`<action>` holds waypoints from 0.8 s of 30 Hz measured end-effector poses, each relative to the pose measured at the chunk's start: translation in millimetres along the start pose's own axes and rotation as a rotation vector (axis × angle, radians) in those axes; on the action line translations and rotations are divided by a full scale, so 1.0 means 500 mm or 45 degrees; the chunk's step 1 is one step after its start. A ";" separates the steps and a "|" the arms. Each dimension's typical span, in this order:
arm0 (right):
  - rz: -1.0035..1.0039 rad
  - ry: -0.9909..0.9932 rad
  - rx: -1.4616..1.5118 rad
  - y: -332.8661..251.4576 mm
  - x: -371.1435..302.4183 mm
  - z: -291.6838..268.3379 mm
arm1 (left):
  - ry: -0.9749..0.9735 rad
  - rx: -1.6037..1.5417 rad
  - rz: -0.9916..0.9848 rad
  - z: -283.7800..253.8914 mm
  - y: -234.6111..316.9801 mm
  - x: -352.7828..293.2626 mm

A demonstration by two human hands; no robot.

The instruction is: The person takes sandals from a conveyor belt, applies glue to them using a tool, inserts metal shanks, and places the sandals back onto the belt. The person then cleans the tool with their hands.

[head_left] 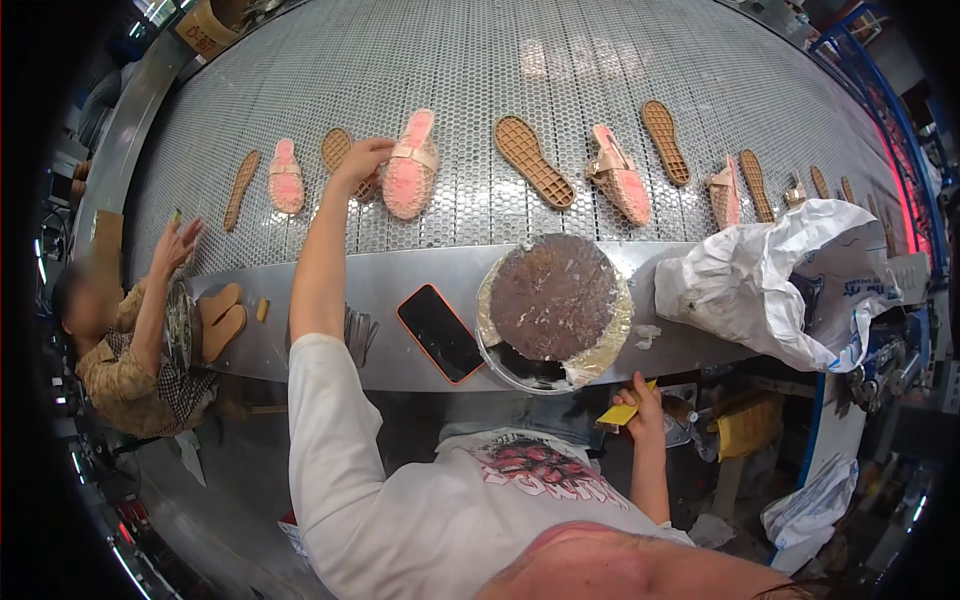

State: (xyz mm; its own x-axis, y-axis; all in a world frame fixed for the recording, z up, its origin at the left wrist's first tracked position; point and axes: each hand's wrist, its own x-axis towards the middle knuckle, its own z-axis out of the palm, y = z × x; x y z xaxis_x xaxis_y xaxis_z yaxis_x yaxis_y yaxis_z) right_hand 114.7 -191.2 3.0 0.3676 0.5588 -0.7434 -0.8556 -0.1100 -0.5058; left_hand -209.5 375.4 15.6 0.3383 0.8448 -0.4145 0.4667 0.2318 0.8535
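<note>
My left hand (368, 163) reaches out over the perforated metal belt. Its fingers are closed at the left edge of a pink-lined woven sandal (407, 182), beside the strap. Partly behind that hand lies a brown sole (338, 148) with a grid pattern. Low at the right, close to my body, my right hand (645, 408) grips a flat yellow tool (620, 413); its working end is too small to make out. Left of my right hand stands a round tub (555, 300) with a dark crusted top and a ragged, yellowish rim.
More soles (535, 160) and sandals (620, 180) lie along the belt (450, 60). An orange-edged phone (440, 333) rests on the metal ledge (390, 285). A crumpled white sack (735, 280) stands right. At left, a co-worker (130, 350) raises a hand near tan insoles (221, 322).
</note>
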 end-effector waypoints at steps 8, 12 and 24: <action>-0.052 0.072 -0.031 0.002 -0.005 0.003 | 0.062 0.059 0.195 0.018 -0.038 -0.039; -0.009 0.024 -0.096 0.002 0.000 -0.001 | 0.219 0.091 0.456 -0.020 -0.082 -0.117; -0.166 0.024 -0.214 0.013 -0.002 0.011 | 0.337 0.876 0.271 0.088 -0.145 -0.629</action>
State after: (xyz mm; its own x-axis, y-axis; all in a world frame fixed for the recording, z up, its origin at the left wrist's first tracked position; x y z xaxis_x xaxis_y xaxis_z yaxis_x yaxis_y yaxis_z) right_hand 106.5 -187.9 2.8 0.4794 0.5623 -0.6738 -0.7280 -0.1740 -0.6632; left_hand -313.8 71.7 70.0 0.3112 0.9451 -0.0994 0.8461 -0.2279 0.4819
